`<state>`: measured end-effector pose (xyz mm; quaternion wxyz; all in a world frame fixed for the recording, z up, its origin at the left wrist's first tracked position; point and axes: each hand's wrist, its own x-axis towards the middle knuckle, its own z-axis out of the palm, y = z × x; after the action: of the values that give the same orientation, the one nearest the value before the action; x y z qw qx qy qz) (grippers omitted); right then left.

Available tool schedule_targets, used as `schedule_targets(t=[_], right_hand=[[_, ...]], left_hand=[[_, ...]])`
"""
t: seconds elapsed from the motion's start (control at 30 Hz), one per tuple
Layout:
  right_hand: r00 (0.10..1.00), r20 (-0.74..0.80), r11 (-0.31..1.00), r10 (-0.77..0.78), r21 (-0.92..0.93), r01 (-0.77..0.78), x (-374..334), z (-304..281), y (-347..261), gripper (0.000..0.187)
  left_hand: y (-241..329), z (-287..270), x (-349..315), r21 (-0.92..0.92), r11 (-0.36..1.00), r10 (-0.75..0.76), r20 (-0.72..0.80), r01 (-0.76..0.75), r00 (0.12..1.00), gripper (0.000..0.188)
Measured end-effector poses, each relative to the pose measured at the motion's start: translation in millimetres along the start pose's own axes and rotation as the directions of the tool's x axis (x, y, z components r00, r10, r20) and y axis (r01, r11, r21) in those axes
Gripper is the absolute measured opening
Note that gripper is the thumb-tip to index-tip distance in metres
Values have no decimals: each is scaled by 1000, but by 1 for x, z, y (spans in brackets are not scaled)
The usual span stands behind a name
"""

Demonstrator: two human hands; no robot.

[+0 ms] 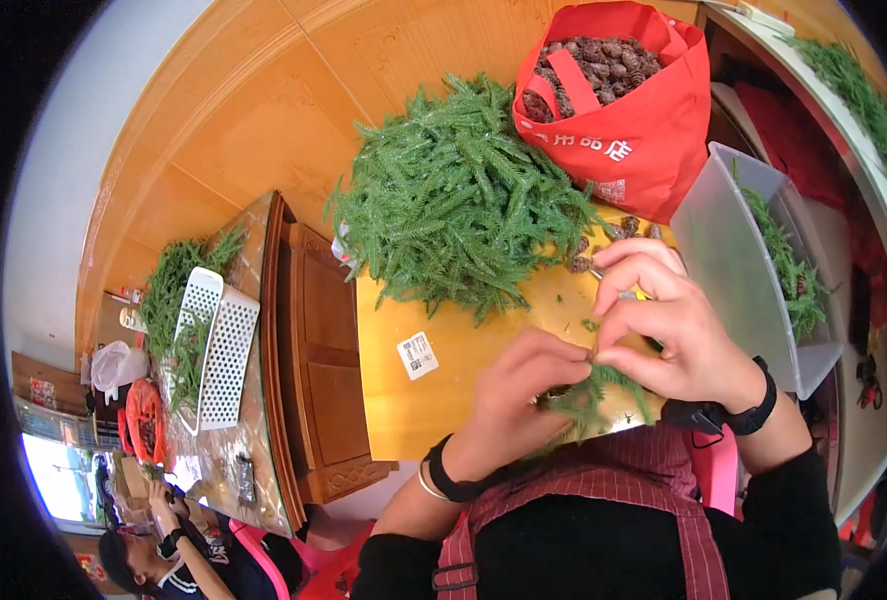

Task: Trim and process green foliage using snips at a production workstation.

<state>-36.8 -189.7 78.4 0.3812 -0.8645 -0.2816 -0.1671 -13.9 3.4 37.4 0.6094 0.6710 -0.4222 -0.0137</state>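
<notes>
Bright, even light, blown-out window (56, 474) (perhaps daylight), fisheye-bent edges, black corners.

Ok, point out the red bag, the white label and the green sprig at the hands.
Red bag (654, 128): head view, on its front panel.
White label (418, 356): head view, on its middle.
Green sprig (586, 402): head view, on its needles.

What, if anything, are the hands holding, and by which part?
A green needled sprig in the left hand; its gripped part is hidden. The right hand is pinched shut at the sprig's upper edge; what it grips is too small to tell.
</notes>
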Motion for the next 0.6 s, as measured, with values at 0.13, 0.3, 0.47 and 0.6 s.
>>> schedule_targets(t=[0.13, 0.3, 0.47, 0.6], right_hand=[[994, 5, 988, 109, 108, -109, -2, 7, 6, 11], [883, -115, 890, 456, 62, -452, -33, 19, 39, 23], [732, -48, 622, 679, -492, -609, -96, 49, 74, 33], [773, -67, 648, 631, -501, -573, -101, 52, 88, 26]], left_hand=[[-6, 2, -3, 434, 857, 284, 54, -279, 957, 27], [-9, -4, -6, 62, 998, -2, -197, 15, 980, 22], [-17, -5, -6, -135, 988, -95, -168, 72, 981, 22], [-17, -10, -3, -218, 974, -95, -152, 61, 984, 22]])
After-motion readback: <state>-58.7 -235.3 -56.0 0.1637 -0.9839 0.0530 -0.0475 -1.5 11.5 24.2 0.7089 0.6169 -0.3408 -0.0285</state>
